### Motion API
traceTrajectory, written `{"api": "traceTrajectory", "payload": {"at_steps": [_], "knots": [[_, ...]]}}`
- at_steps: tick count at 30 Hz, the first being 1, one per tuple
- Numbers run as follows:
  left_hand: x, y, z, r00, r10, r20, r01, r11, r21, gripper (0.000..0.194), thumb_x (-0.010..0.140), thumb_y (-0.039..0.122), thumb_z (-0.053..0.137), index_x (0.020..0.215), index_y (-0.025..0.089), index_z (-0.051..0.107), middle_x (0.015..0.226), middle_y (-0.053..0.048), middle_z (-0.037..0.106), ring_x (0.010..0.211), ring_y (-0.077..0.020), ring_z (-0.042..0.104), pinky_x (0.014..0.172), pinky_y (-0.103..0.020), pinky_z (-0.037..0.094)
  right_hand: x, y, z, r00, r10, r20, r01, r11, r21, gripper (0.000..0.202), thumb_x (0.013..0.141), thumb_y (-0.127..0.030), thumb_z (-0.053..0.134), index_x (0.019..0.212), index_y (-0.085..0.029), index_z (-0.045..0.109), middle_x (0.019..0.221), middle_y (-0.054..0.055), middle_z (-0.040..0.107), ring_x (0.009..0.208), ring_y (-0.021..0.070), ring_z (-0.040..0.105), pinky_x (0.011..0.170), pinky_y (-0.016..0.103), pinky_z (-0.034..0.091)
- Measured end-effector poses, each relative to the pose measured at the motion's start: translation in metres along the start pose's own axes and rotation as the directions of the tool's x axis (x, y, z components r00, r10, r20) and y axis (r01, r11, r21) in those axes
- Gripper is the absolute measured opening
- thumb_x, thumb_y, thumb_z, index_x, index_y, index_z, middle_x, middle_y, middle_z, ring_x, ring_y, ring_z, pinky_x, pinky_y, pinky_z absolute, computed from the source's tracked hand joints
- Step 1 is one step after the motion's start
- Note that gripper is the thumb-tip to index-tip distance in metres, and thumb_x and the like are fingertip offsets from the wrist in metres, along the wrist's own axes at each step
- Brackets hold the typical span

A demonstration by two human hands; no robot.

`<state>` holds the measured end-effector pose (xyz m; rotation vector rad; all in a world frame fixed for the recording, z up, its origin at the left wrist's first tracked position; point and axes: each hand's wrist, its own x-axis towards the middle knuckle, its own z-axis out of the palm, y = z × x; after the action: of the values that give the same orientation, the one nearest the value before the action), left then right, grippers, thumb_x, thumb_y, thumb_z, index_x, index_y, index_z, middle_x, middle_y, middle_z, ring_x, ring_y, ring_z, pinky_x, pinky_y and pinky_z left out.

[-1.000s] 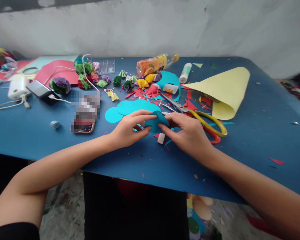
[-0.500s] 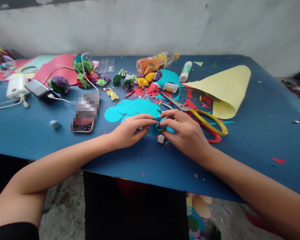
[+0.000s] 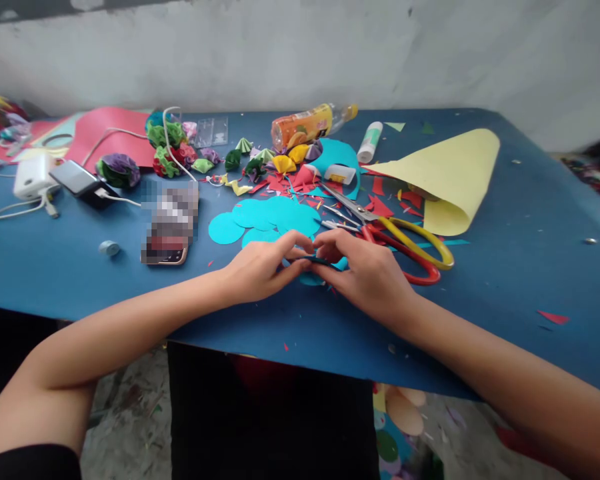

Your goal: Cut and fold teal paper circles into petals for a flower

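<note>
On the smooth blue table (image 3: 220, 307), a yellow paper sheet (image 3: 445, 173) curls into a cone beside the scissors (image 3: 380, 220). The bottle (image 3: 305, 127) holds something orange. Flat blue discs (image 3: 265, 217) overlap. Left hand (image 3: 265, 267) and right hand (image 3: 367, 270) pinch a folded paper (image 3: 320, 260) above the table, near its front edge.

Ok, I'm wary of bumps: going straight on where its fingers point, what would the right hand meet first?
Beyond the blue paper it pinches, the right hand would probably meet the left hand first, though their gap in depth is unclear.
</note>
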<state>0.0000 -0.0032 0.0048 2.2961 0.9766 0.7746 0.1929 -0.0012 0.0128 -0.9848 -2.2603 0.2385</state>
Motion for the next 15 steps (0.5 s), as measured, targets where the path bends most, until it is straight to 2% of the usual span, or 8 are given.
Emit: {"api": "traceTrajectory", "payload": {"at_steps": [3, 6, 11, 13, 15], "knots": [[0.0004, -0.0020, 0.0000, 0.998, -0.017, -0.065, 0.017, 1.000, -0.003, 0.014, 0.090, 0.024, 0.043, 0.103, 0.017, 0.044, 0.078, 0.000, 0.071, 0.051, -0.0069, 0.054, 0.049, -0.017, 0.036, 0.0012, -0.0007, -0.0020, 0.999, 0.039, -0.006, -0.038, 0.997, 0.063, 0.020, 0.080, -0.022, 0.065, 0.097, -0.020, 0.053, 0.077, 0.000, 0.066, 0.065, 0.0147, 0.065, 0.059, 0.025, 0.049], [0.0002, -0.0034, -0.0001, 0.993, -0.033, -0.112, 0.033, 0.999, -0.004, 0.015, 0.089, 0.023, 0.046, 0.102, 0.017, 0.046, 0.080, -0.001, 0.073, 0.048, -0.0060, 0.053, 0.049, -0.016, 0.037, 0.0016, -0.0001, -0.0032, 0.997, 0.079, -0.017, -0.076, 0.988, 0.138, 0.018, 0.082, -0.019, 0.062, 0.098, -0.019, 0.054, 0.076, 0.000, 0.066, 0.063, 0.0137, 0.065, 0.060, 0.024, 0.051], [0.0004, -0.0015, -0.0020, 0.992, -0.090, -0.091, 0.090, 0.996, -0.009, 0.033, 0.081, 0.021, 0.058, 0.113, 0.020, 0.051, 0.090, -0.002, 0.074, 0.066, -0.0123, 0.066, 0.056, -0.019, 0.044, 0.0003, -0.0024, -0.0024, 0.999, -0.014, -0.039, 0.018, 0.993, 0.115, 0.018, 0.082, -0.015, 0.061, 0.098, -0.020, 0.057, 0.078, 0.000, 0.067, 0.070, 0.0148, 0.065, 0.066, 0.026, 0.051], [0.0014, 0.0004, -0.0028, 0.988, -0.108, -0.106, 0.100, 0.992, -0.081, 0.033, 0.081, 0.020, 0.059, 0.113, 0.019, 0.056, 0.086, -0.002, 0.074, 0.070, -0.0139, 0.068, 0.059, -0.020, 0.047, 0.0009, -0.0056, -0.0028, 0.999, 0.008, -0.053, 0.002, 0.983, 0.185, 0.014, 0.083, -0.018, 0.061, 0.097, -0.020, 0.057, 0.080, 0.001, 0.067, 0.071, 0.0145, 0.065, 0.067, 0.026, 0.051], [0.0029, 0.0018, -0.0029, 0.981, -0.129, -0.144, 0.095, 0.970, -0.224, 0.024, 0.081, 0.022, 0.060, 0.104, 0.017, 0.063, 0.081, -0.002, 0.074, 0.071, -0.0140, 0.068, 0.061, -0.020, 0.048, 0.0027, -0.0086, -0.0041, 0.993, 0.104, -0.051, -0.082, 0.945, 0.316, 0.009, 0.085, -0.023, 0.059, 0.093, -0.020, 0.058, 0.080, 0.001, 0.066, 0.071, 0.0137, 0.064, 0.066, 0.025, 0.052]]}}
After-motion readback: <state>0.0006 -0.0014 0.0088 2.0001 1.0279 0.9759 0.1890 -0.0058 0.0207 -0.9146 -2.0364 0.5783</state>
